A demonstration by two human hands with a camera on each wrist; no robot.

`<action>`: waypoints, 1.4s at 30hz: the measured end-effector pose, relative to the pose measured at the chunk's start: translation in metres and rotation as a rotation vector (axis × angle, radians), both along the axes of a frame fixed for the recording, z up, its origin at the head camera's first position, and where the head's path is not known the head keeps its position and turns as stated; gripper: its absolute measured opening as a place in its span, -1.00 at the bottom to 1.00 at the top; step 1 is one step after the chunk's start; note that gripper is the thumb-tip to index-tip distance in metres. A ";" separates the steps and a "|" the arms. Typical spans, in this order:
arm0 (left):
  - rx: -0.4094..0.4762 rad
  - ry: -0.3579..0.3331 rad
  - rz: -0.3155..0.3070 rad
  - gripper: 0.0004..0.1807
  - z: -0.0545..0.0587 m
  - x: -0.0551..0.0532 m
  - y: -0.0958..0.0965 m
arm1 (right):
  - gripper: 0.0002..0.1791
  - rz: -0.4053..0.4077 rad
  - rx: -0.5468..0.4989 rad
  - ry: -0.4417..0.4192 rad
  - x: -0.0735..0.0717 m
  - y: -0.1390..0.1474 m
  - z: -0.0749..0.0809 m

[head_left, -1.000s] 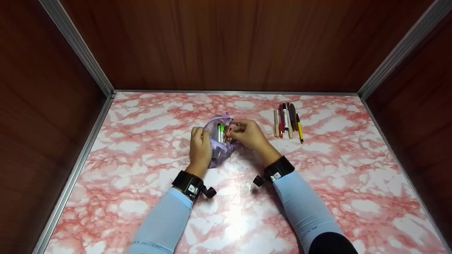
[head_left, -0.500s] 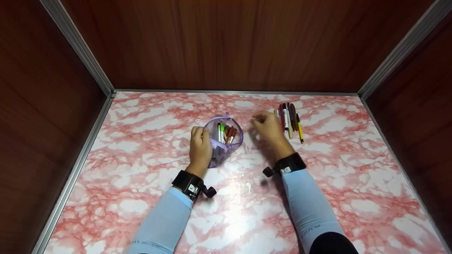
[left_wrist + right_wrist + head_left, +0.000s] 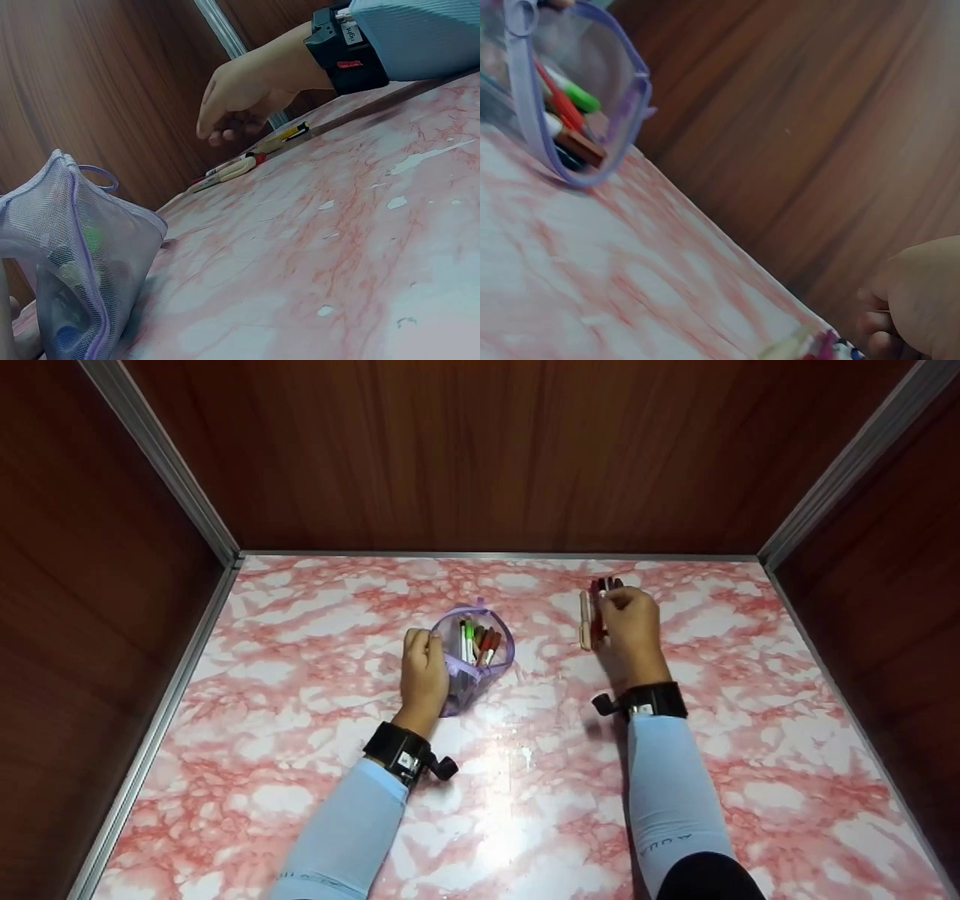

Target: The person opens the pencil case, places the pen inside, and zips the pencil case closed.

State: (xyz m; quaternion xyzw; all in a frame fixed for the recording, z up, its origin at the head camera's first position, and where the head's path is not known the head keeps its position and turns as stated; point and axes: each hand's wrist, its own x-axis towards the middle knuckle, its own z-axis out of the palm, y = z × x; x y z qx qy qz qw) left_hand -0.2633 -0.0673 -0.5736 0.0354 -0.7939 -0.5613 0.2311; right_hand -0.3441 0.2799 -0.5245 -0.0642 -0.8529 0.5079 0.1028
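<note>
A purple mesh pencil pouch (image 3: 463, 697) stands with its zip mouth spread wide. Inside it are several markers, among them a green-capped marker (image 3: 469, 639) and others with red and brown caps. My left hand (image 3: 425, 673) grips the pouch's left side. To the right, my right hand (image 3: 634, 622) hovers over a row of pens, fingers loosely bent, and the left wrist view shows nothing in its grasp. Beside that hand lie a beige pen (image 3: 585, 622) and a dark red pen (image 3: 596, 619). The hand hides most of the other pens in the head view.
The table (image 3: 300, 697) has a pink and white marbled top. Brown wood-look panels (image 3: 480, 457) wall it at the back and both sides, with metal edging at the corners. A yellow and black pen (image 3: 294, 131) lies at the row's right end.
My right hand has left the pouch mouth and travelled right to the pens. A red-capped marker it was pinching now lies in the pouch. My left hand stays on the pouch.
</note>
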 end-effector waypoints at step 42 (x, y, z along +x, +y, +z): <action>-0.007 -0.017 0.001 -0.66 0.000 0.000 0.000 | -0.58 -0.104 0.221 -0.228 -0.001 0.043 -0.009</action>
